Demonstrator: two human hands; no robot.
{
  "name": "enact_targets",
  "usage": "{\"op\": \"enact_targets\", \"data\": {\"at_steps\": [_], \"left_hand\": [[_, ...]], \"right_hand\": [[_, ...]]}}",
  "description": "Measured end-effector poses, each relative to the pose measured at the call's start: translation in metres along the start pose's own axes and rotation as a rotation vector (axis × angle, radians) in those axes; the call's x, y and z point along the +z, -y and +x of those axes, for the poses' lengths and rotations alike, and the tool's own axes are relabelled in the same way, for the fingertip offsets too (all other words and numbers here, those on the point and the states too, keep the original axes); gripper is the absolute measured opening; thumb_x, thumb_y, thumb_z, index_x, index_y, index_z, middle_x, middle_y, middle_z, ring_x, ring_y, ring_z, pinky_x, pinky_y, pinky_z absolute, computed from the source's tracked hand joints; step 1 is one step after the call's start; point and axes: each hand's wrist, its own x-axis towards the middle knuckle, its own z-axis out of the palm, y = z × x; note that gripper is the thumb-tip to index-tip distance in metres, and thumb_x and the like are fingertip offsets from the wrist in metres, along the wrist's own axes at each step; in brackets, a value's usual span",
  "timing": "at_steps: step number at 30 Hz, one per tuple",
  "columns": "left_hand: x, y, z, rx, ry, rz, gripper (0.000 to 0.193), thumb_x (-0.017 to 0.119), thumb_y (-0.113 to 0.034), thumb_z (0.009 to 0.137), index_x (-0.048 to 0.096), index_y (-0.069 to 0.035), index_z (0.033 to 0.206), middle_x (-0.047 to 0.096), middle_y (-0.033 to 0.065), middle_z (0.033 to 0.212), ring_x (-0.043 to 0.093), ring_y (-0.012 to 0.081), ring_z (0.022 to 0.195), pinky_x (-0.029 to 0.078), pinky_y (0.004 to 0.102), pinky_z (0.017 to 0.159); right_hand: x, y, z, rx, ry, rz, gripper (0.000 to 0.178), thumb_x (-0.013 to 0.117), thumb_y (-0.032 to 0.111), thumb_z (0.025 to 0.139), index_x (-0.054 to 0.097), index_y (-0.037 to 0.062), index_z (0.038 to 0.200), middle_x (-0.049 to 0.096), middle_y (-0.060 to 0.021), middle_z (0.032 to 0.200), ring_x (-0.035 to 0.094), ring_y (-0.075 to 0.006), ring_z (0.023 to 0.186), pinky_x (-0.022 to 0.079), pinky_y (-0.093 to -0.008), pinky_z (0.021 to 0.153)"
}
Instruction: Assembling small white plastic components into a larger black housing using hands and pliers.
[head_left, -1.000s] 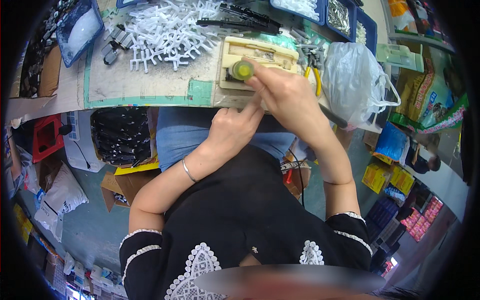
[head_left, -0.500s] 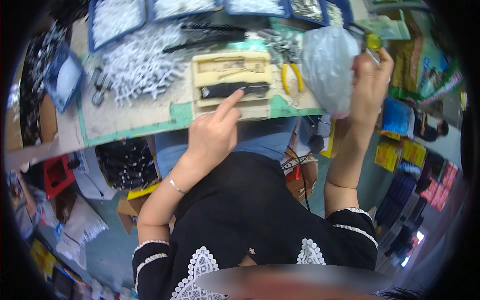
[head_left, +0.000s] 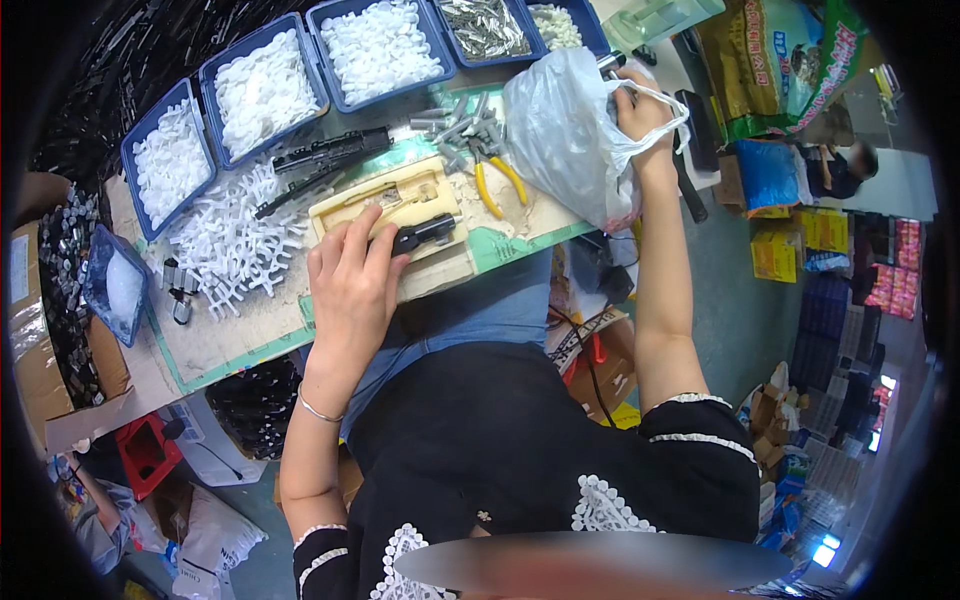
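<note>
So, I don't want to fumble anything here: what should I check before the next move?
1. Left hand at the black part: ok, its fingers are at the part's left end.
2. Black part fully seated in the cream fixture: cannot tell, the fingers hide its left end.
3. Right hand clear of the plastic bag: not ok, the bag's handles cross it.
4. Right hand's grip: cannot tell, the handles partly cover the fingers.
5. Yellow-handled pliers off the fixture: ok, they lie to its right.
</note>
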Motion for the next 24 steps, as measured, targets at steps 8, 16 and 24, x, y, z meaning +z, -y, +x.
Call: {"op": "enact_targets", "data": {"at_steps": [8,16,24], "left_hand": [[-0.001,0.003,0.008,-0.066,0.012,-0.144,0.036,0.067,-0.012,0.074,0.056,-0.002,0.107,0.055,0.0102,0.117,0.049,0.0286,0.109,0.034,0.0381,0.090],[-0.013,-0.001,0.022,-0.613,-0.199,-1.396,0.027,0.060,-0.008,0.088,0.051,0.001,0.112,0.058,0.0064,0.099,0.059,0.0151,0.084,0.047,0.0259,0.078],[-0.014,0.002,0.018,-0.663,-0.061,-1.547,0.034,0.055,-0.014,0.092,0.049,0.002,0.121,0.060,0.0075,0.100,0.058,0.0103,0.078,0.047,0.0228,0.071]], "right_hand": [[-0.041,0.040,-0.021,0.070,-0.022,0.051,0.026,0.055,0.008,0.081,0.062,-0.0011,0.104,0.060,-0.0227,0.098,0.057,-0.0379,0.093,0.044,-0.0424,0.081],[-0.043,0.140,-0.077,-0.099,0.244,0.373,0.016,0.063,0.007,0.076,0.056,0.0004,0.088,0.055,-0.0150,0.089,0.055,-0.0312,0.084,0.045,-0.0390,0.076],[0.011,0.151,-0.084,-0.179,0.436,0.157,0.020,0.064,0.011,0.074,0.055,-0.0050,0.082,0.051,-0.0182,0.087,0.052,-0.0344,0.083,0.045,-0.0430,0.075]]}}
